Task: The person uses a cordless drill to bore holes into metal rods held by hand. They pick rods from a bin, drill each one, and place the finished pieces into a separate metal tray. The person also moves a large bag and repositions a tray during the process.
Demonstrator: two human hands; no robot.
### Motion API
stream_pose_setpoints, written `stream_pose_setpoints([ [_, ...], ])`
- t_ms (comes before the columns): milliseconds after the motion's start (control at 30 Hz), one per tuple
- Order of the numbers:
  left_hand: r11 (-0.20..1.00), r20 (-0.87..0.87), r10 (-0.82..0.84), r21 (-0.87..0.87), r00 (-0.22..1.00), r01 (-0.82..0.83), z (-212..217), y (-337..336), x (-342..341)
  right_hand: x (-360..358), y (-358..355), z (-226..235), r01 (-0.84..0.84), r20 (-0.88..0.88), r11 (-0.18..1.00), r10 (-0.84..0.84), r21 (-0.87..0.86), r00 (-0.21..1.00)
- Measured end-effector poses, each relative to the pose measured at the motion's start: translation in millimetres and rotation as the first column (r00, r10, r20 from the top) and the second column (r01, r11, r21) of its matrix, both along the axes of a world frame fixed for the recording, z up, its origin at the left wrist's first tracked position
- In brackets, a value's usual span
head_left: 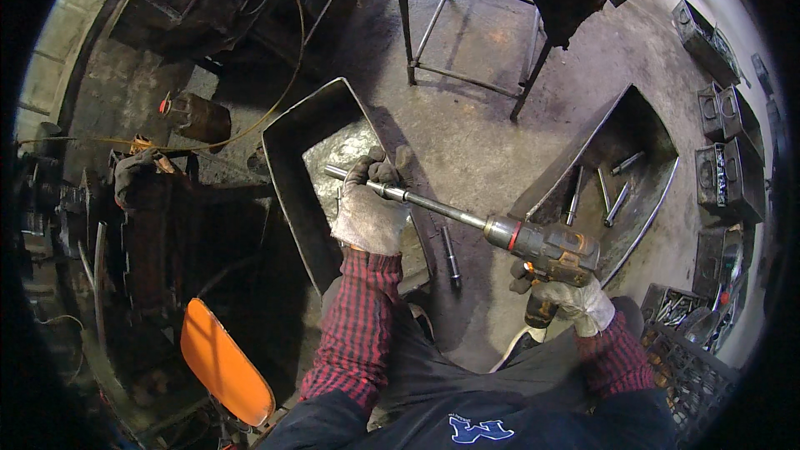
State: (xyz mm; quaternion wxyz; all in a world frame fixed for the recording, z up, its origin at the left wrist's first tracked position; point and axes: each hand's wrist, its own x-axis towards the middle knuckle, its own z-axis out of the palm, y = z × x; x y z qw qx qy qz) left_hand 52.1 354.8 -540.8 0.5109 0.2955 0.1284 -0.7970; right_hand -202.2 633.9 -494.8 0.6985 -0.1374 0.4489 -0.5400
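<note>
While the right hand (575,300), in a pale work glove, is closed around the handle of a worn impact wrench (546,252), the gloved left hand (367,208) is wrapped around the tool's long steel extension shaft (417,200) near its far end. That shaft runs up and to the left from the wrench body, and its tip lies over the open mouth of a dark metal tray (287,192) with raised walls; the left hand sits just inside the tray's right-hand wall. A loose bolt (451,257) lies on the concrete floor (483,133) below the shaft, between the two forearms. To the right, a second metal tray (642,129) holds several long bolts, its near rim close beside the wrench. Bare floor opens between the two trays and runs up to the legs of a metal stand (467,33). An orange seat (223,362) sits at lower left, and a black crate (692,375) crowds the right elbow.
</note>
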Motion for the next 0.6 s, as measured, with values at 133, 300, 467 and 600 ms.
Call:
stream_pose_setpoints([
  [133,1.0,-0.051,0.017,-0.016,0.999,-0.018,2.4,3.1,-8.3,0.1,-8.1,-0.4,-0.031,-0.023,0.998,0.032,0.054,0.999],
  [300,0.999,0.038,0.034,0.001,0.999,-0.034,-9.6,0.7,-11.7,3.7,-11.9,2.5,0.066,-0.013,0.995,-0.065,0.08,0.998],
  [467,0.995,-0.032,0.033,-0.094,0.999,-0.036,-25.2,-2.8,-7.6,14.6,-15.4,-3.3,0.171,0.162,0.971,-0.198,0.166,0.967],
  [600,0.989,0.02,0.04,-0.141,0.999,-0.037,-22.4,-0.5,-5.2,10.1,-20.4,-11.2,0.095,0.133,0.979,-0.12,0.182,0.984],
])
